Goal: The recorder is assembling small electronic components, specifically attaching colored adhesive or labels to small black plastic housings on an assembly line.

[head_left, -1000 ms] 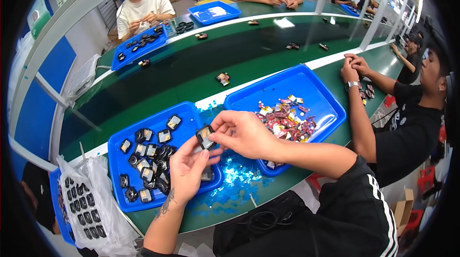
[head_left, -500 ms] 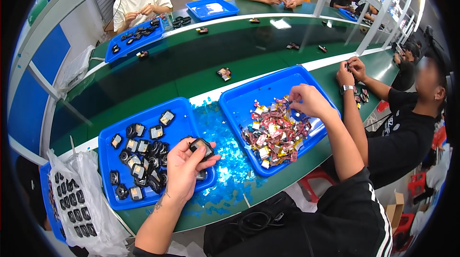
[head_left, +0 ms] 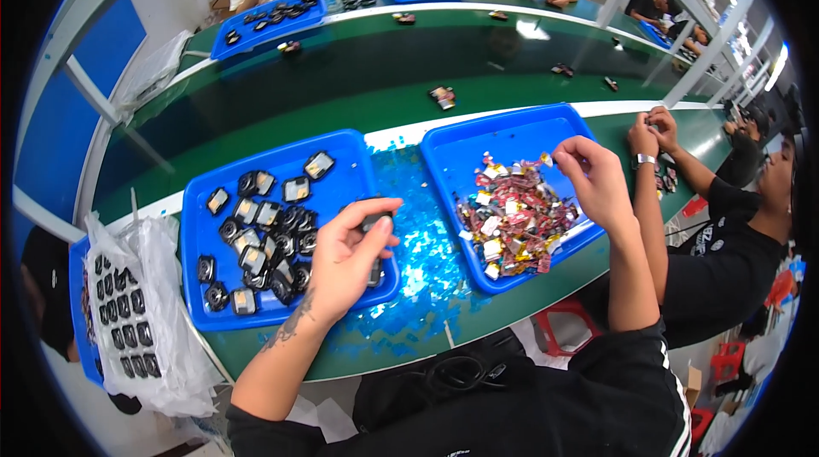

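My left hand [head_left: 339, 263] is closed around a small black casing [head_left: 374, 220], mostly hidden by the fingers and thumb, above the right edge of the left blue tray [head_left: 341, 150]. Several similar black casings [head_left: 253, 259] with pale square faces lie loose in that tray. Over the right blue tray [head_left: 546, 120], my right hand [head_left: 600, 180] pinches a tiny yellowish part [head_left: 548, 159] at its fingertips. Below the hand, a heap of small pink, white and yellow parts [head_left: 516, 218] fills the middle of that tray.
Blue film scraps [head_left: 418, 244] cover the green bench between the trays. At far left, black casings lie in rows on plastic wrap [head_left: 175, 329]. A dark green belt [head_left: 367, 73] runs beyond, carrying scattered parts. A co-worker's hands [head_left: 653, 129] work close on the right; two people sit opposite.
The view has shifted, so the bench appears farther right and higher. My left hand has turned, hiding most of the casing's face. My right hand remains over the heap, fingers still pinched.
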Motion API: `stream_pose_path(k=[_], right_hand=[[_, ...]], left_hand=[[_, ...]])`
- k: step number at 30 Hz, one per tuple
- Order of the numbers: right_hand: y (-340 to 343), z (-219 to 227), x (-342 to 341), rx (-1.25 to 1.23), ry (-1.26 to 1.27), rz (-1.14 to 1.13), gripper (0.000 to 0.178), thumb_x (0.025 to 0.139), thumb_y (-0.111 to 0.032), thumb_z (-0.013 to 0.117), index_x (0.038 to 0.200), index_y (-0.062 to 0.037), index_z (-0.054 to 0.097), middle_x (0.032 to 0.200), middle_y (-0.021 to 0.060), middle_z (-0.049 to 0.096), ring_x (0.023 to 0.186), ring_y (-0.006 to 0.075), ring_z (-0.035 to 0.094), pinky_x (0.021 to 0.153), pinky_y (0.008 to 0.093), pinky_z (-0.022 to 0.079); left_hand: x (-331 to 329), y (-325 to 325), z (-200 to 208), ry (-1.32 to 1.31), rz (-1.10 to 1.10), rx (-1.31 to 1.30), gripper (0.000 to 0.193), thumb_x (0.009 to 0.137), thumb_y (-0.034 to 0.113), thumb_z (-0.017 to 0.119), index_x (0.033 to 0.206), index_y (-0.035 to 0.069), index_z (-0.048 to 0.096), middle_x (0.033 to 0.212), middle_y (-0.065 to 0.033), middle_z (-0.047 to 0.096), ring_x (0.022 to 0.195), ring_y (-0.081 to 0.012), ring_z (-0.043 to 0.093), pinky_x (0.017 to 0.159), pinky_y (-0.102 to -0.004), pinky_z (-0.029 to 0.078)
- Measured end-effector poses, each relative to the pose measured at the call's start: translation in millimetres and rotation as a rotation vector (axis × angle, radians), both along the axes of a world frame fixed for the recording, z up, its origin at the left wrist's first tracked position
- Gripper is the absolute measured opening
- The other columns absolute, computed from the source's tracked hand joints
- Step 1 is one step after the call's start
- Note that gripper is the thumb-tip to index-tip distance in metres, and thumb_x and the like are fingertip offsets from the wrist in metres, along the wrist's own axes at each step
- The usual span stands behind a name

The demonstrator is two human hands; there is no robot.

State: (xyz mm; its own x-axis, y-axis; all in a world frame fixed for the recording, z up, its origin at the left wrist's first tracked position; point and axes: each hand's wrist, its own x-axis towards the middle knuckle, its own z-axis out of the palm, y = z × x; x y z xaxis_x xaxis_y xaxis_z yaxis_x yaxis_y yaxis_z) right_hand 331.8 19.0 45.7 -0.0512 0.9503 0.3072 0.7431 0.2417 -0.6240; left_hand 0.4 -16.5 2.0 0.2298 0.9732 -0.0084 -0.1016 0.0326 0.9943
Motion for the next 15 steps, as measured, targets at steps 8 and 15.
stream_pose_path(k=[8,15], right_hand=[[-35.3,15.9,-109.6,-0.298,0.273,0.581,0.010,0.084,-0.005,0.070,0.089,0.0009,0.064,0.077,0.0064,0.064,0.070,0.0136,0.062,0.064,0.0273,0.050],[-32.0,-2.9,-135.4,-0.304,0.443,0.465,0.012,0.085,-0.006,0.070,0.086,0.0020,0.060,0.076,0.0047,0.062,0.068,0.0087,0.059,0.061,0.0239,0.049]], left_hand=[[5.4,-8.2,5.6,0.101,-0.199,0.204,0.019,0.083,0.012,0.074,0.101,0.006,0.072,0.090,-0.0022,0.056,0.074,-0.0067,0.051,0.062,-0.0218,0.042],[-1.6,-9.4,3.0,0.261,-0.164,0.243,0.016,0.080,0.010,0.075,0.092,0.000,0.072,0.077,-0.0022,0.056,0.069,-0.0081,0.046,0.064,-0.0248,0.039]])
